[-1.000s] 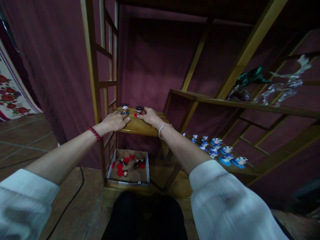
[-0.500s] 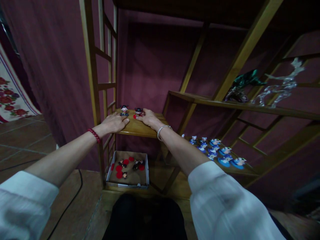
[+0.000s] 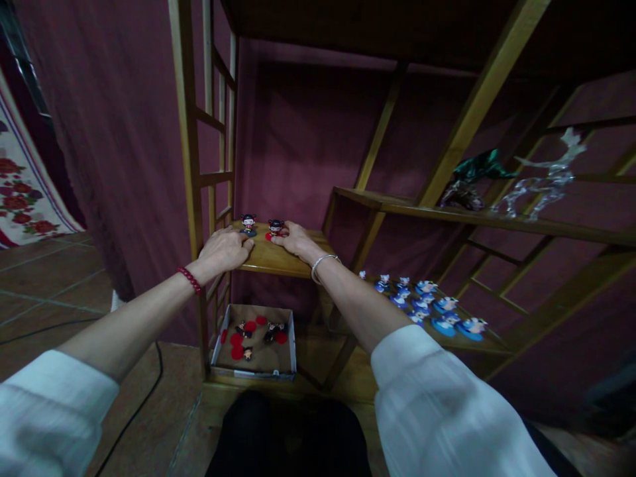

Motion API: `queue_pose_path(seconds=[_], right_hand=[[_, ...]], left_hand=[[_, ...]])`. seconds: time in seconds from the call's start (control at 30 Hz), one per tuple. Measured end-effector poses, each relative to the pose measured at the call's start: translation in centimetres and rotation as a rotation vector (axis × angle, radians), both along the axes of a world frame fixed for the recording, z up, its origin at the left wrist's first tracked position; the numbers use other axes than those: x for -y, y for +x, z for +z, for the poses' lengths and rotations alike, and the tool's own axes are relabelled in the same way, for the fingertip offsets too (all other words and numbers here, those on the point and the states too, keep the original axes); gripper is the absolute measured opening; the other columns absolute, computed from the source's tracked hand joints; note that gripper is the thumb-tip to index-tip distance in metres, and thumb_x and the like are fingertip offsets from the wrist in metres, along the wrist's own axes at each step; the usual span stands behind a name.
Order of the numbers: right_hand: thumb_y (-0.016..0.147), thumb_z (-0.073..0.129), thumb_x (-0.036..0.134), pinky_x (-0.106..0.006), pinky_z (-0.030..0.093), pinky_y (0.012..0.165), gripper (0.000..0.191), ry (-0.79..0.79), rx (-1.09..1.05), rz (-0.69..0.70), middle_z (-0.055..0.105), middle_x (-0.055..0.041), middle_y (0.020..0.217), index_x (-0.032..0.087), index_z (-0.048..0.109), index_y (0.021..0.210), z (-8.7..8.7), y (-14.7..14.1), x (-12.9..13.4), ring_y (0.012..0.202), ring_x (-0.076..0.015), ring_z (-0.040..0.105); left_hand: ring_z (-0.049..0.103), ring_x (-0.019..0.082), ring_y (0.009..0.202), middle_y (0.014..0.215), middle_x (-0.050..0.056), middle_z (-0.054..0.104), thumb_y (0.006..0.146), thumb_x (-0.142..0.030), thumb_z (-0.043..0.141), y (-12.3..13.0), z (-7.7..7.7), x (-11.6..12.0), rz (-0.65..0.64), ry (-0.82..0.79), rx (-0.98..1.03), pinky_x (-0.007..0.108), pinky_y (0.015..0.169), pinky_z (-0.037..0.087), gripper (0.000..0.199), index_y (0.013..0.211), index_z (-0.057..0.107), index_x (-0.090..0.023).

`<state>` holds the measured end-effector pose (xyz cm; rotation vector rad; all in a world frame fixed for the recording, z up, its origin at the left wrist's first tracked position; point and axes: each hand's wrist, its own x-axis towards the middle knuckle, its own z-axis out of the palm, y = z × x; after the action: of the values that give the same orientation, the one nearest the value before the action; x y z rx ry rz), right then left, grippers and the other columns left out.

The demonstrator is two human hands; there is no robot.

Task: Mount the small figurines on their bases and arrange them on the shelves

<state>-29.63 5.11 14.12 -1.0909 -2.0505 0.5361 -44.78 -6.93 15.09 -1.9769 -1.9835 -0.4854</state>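
Two small black-haired figurines stand side by side on the upper wooden shelf [image 3: 278, 260]. The left figurine [image 3: 248, 223] has a dark base; the right figurine [image 3: 275, 228] has a red base. My right hand [image 3: 297, 240] holds the red-based one, fingers and thumb at its right side and base. My left hand [image 3: 226, 250], with a red bead bracelet, rests on the shelf's left front edge beside the dark-based figurine. Its thumb lies just in front of that base, and its fingers look spread, with nothing seen between them.
Below, a cardboard box [image 3: 294, 344] holds several figurines and red discs. Several blue-based figurines [image 3: 446, 323] stand on a lower shelf at right. A glass deer [image 3: 541, 185] and a green ornament [image 3: 479, 173] stand above them. Wooden lattice [image 3: 191, 165] rises at left.
The camera view has tilted slightly. My left hand has drawn back a little from the dark-based figurine, showing more of its base. My right hand remains at the red-based one.
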Motion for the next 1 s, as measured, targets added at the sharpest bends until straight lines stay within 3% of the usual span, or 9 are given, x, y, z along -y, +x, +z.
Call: queue_pose_path(seconds=[0.13, 0.33, 0.77, 1.0], right_hand=[[0.061, 0.072, 0.026, -0.025, 0.045, 0.073, 0.034, -0.015, -0.026, 0.001, 0.067, -0.0013, 0.086, 0.018, 0.060, 0.092, -0.2, 0.0, -0.1, 0.077, -0.0129, 0.060], [0.061, 0.072, 0.021, -0.025, 0.046, 0.074, 0.034, -0.032, -0.057, 0.008, 0.067, -0.0019, 0.085, 0.018, 0.060, 0.093, -0.2, 0.0, -0.1, 0.078, -0.0136, 0.060], [0.058, 0.072, 0.021, -0.022, 0.045, 0.066, 0.029, -0.016, -0.007, -0.038, 0.064, -0.0003, 0.076, 0.016, 0.060, 0.085, 0.3, -0.1, 0.6, 0.068, -0.0111, 0.057], [0.058, 0.072, 0.022, -0.022, 0.044, 0.067, 0.031, 0.008, -0.015, -0.055, 0.063, 0.0008, 0.074, 0.016, 0.060, 0.086, 0.1, -0.9, -0.1, 0.067, -0.0101, 0.057]], left_hand=[[0.050, 0.020, 0.111, 0.110, 0.006, 0.062, 0.084, -0.035, 0.030, 0.1, -0.3, 1.0, 0.002, 0.133, 0.046, 0.029, 0.092, 0.039, 0.039, 0.097, 0.064, -0.019], [0.051, 0.017, 0.109, 0.110, 0.005, 0.062, 0.084, -0.030, 0.032, -0.1, -1.0, 1.9, -0.141, 0.291, 0.130, 0.028, 0.096, 0.038, 0.037, 0.098, 0.063, -0.016], [0.054, 0.016, 0.104, 0.104, 0.005, 0.064, 0.083, -0.028, 0.035, 0.4, -1.7, 4.0, -0.287, 0.274, 0.226, 0.029, 0.094, 0.041, 0.033, 0.092, 0.065, -0.018], [0.055, 0.018, 0.103, 0.105, 0.006, 0.065, 0.083, -0.028, 0.033, -0.4, -1.3, 3.8, -0.186, 0.238, 0.170, 0.029, 0.094, 0.040, 0.035, 0.094, 0.065, -0.016]])
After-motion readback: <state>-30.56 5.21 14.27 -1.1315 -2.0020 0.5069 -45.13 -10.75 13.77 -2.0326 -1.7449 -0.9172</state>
